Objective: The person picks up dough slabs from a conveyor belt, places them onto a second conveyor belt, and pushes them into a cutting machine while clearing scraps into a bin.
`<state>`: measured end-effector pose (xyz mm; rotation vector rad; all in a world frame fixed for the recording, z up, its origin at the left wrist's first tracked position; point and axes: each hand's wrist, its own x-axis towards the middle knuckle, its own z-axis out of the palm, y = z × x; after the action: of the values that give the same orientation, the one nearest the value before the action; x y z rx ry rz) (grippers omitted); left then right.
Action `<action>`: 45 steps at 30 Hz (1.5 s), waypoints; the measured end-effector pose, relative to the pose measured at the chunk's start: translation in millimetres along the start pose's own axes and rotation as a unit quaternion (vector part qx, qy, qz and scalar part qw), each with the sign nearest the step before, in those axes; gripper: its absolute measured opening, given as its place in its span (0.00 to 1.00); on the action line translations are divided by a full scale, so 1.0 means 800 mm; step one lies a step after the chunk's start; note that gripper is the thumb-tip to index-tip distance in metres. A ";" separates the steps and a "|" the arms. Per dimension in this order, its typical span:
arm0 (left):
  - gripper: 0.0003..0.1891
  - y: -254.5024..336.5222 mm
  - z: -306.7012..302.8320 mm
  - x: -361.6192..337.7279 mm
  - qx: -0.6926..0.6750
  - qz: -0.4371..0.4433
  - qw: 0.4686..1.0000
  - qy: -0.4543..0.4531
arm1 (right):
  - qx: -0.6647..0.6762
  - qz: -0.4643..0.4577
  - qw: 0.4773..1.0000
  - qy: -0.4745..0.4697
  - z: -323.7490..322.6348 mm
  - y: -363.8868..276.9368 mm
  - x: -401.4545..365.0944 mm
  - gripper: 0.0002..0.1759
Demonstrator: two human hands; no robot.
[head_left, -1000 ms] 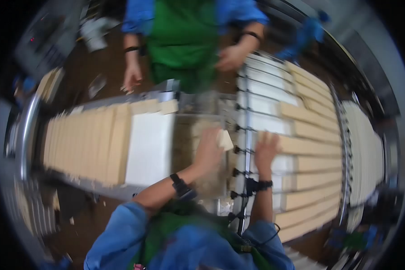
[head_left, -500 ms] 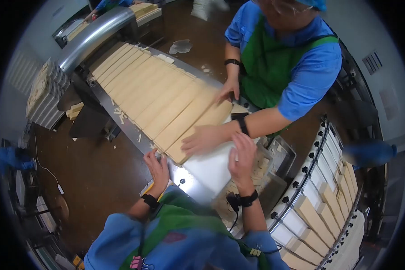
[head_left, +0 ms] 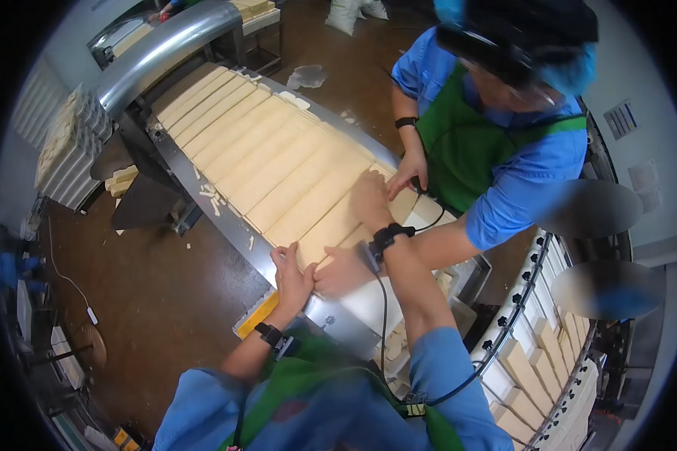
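Pale yellow flat strips (head_left: 278,165) lie side by side across a metal-edged conveyor (head_left: 237,225). At the near end of one of the last strips (head_left: 329,223), my left hand (head_left: 293,276) has its fingers bent around the edge. My right hand (head_left: 370,199) reaches over a co-worker's forearm to that strip's far end, fingers curled down on it; its fingertips are partly hidden. A co-worker's blurred hand (head_left: 344,270) lies just right of my left hand, near the strips' near edge. The co-worker's other hand (head_left: 411,171) touches the far edge beside my right hand.
A co-worker in a green apron (head_left: 459,128) stands across the conveyor. To the right runs a curved white conveyor (head_left: 496,383) carrying pale blocks. Stacked white trays (head_left: 71,158) stand at the left. Crumbs (head_left: 214,197) lie along the metal edge.
My right hand has moved from above the white surface to the strips' far end. My left hand has gone right onto a strip's near end. The co-worker's near hand has slid toward me.
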<state>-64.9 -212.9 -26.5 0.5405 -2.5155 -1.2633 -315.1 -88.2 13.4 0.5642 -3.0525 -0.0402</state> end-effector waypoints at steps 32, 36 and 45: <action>0.46 0.073 0.026 0.019 0.149 0.139 0.956 -0.210 | 0.193 0.308 0.930 0.061 0.015 0.222 -0.213 0.37; 0.50 0.058 0.050 0.009 0.127 0.233 0.943 -0.199 | 0.100 0.299 0.944 0.101 0.072 0.228 -0.252 0.29; 0.47 0.120 0.092 -0.056 0.127 0.242 0.931 -0.243 | 0.215 0.418 0.844 0.257 -0.019 0.226 -0.404 0.24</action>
<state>-74.2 -87.7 5.1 -0.3945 -2.9647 -0.9691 -77.4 196.3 23.8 -0.6873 -2.4801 0.7002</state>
